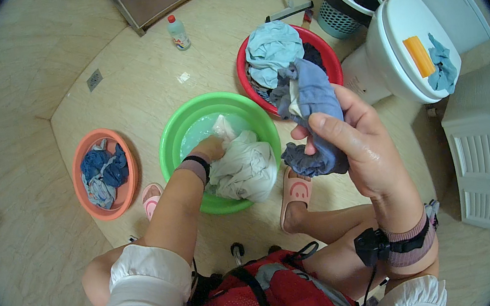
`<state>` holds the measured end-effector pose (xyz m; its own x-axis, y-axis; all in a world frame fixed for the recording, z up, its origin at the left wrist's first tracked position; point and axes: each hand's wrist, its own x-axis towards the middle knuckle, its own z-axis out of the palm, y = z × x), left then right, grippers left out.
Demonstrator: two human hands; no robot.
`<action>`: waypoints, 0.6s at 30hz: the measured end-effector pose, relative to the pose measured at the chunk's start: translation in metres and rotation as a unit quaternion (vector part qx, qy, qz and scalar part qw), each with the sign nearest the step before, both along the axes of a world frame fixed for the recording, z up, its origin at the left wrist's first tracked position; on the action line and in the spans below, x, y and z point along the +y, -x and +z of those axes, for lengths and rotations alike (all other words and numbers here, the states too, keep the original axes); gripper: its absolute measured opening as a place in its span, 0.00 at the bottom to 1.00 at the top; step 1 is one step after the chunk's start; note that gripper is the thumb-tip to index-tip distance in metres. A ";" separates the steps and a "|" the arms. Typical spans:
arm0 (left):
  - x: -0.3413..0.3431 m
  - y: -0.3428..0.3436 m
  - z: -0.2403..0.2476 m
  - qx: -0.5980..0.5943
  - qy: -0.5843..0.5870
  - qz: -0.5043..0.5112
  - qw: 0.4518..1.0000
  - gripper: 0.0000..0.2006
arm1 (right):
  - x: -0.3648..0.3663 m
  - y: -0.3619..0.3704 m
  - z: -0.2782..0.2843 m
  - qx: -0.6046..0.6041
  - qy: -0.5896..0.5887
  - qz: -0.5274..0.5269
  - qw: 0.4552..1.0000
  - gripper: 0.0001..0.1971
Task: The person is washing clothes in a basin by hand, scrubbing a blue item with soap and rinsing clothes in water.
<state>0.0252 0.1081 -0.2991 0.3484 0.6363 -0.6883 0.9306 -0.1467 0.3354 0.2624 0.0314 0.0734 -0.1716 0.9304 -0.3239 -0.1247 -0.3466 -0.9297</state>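
My right hand (pixel 363 137) is raised and closed around a bunched blue-grey garment (pixel 318 90), which hangs in folds with a pale patch showing. Below and to the left stands a green basin (pixel 167 139) of cloudy water. My left hand (pixel 212 148) reaches down into it, against a wet white garment (pixel 245 165); its fingertips are hidden by water and cloth. A smaller pale pink-white piece (pixel 224 126) pokes up beside that hand. Just behind the raised garment, a red basin (pixel 331 55) holds a light blue cloth (pixel 273 47) and dark clothes.
An orange basin (pixel 86 205) with blue clothes sits at left. A clear bottle with a red cap (pixel 178 33) stands at the back. At right are a waste bin (pixel 336 20), a toilet (pixel 392 28) bearing an orange block (pixel 419 57) and blue cloth (pixel 442 65), and a white cabinet (pixel 480 140).
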 end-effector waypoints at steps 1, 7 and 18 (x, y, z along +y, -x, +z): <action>0.001 -0.002 0.007 0.037 0.043 0.002 0.998 0.18 | 0.000 0.000 -0.001 0.000 -0.003 0.000 1.000 0.15; 0.003 0.028 0.010 -0.019 0.041 0.006 0.999 0.22 | -0.001 0.002 0.000 -0.007 -0.017 0.016 1.000 0.16; -0.032 0.004 0.034 -0.061 -0.010 0.161 0.985 0.53 | -0.006 0.004 0.004 -0.024 -0.021 0.026 0.999 0.17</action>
<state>0.0211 0.0766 -0.2653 0.2049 0.7403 -0.6403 0.8833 0.1420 0.4468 0.2588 0.0250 0.0770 -0.2061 0.9335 -0.2935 -0.0624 -0.3119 -0.9481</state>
